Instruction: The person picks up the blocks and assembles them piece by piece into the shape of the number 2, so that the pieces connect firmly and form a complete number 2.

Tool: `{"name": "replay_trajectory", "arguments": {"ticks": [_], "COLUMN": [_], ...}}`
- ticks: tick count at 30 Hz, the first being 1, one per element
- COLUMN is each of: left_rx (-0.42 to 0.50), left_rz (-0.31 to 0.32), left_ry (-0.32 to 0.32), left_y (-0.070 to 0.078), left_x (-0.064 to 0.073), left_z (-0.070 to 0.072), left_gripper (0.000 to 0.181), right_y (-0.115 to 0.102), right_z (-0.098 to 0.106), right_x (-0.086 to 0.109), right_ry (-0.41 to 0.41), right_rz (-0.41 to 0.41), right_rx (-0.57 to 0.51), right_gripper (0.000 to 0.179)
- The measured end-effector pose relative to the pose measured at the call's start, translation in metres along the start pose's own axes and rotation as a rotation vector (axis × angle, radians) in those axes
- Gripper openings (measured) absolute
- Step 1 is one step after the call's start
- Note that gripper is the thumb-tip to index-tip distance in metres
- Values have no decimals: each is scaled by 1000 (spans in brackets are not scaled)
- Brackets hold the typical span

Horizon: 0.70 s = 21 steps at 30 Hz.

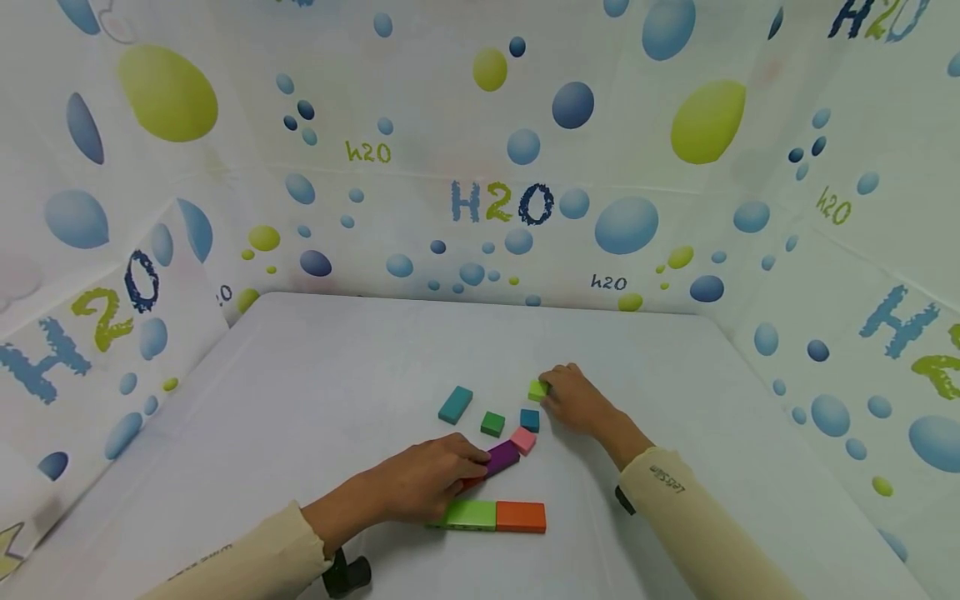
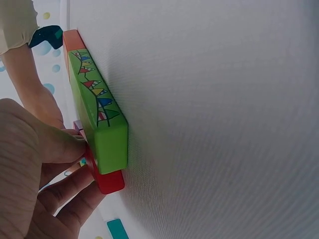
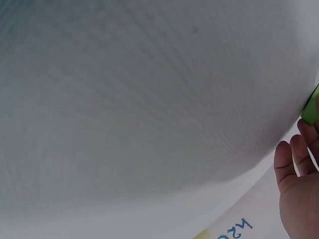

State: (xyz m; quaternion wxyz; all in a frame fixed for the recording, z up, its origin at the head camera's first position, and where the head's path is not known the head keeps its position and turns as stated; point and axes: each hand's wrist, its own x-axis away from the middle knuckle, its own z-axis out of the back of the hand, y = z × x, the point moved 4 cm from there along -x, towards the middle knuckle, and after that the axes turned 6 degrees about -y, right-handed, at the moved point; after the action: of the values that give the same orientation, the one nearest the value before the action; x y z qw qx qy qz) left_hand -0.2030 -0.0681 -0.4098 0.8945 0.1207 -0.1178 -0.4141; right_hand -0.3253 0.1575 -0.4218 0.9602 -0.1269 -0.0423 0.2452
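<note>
In the head view my left hand [image 1: 423, 477] holds a red block [image 1: 471, 483] by its sides, partly hidden under the fingers. A purple block [image 1: 502, 458] lies against the red one's far end, by the fingertips. Just nearer to me is a long light green block [image 1: 471, 515] with printed bunting [image 2: 97, 92], end to end with an orange block [image 1: 521, 517]. My right hand [image 1: 577, 402] pinches a small yellow-green block [image 1: 536, 390] at the far side of the group. The left wrist view shows the thumb and fingers about the red block [image 2: 110, 183].
Between the hands lie a pink block [image 1: 523, 441], touching the purple one's end, a blue block [image 1: 529, 420] and a green block [image 1: 492, 424]. A teal block [image 1: 455, 405] lies farther left. Behind the white-covered table [image 1: 337, 358] hangs a sheet [image 1: 420, 100] printed with bubbles.
</note>
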Motion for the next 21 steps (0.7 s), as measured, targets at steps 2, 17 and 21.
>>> {"name": "replay_trajectory", "arguments": {"ticks": [2, 17, 21], "left_rx": [1, -9, -8], "left_rz": [1, 0, -1], "left_ry": [0, 0, 1], "left_y": [0, -1, -1], "left_x": [0, 0, 0], "left_z": [0, 0, 0], "left_gripper": [33, 34, 34], "right_y": [0, -2, -6], "right_z": [-1, -2, -2], "right_x": [0, -1, -2], "right_ry": [8, -17, -36], "right_rz": [16, 80, 72], "right_rx": [-1, -60, -68], "right_gripper": [36, 33, 33]}}
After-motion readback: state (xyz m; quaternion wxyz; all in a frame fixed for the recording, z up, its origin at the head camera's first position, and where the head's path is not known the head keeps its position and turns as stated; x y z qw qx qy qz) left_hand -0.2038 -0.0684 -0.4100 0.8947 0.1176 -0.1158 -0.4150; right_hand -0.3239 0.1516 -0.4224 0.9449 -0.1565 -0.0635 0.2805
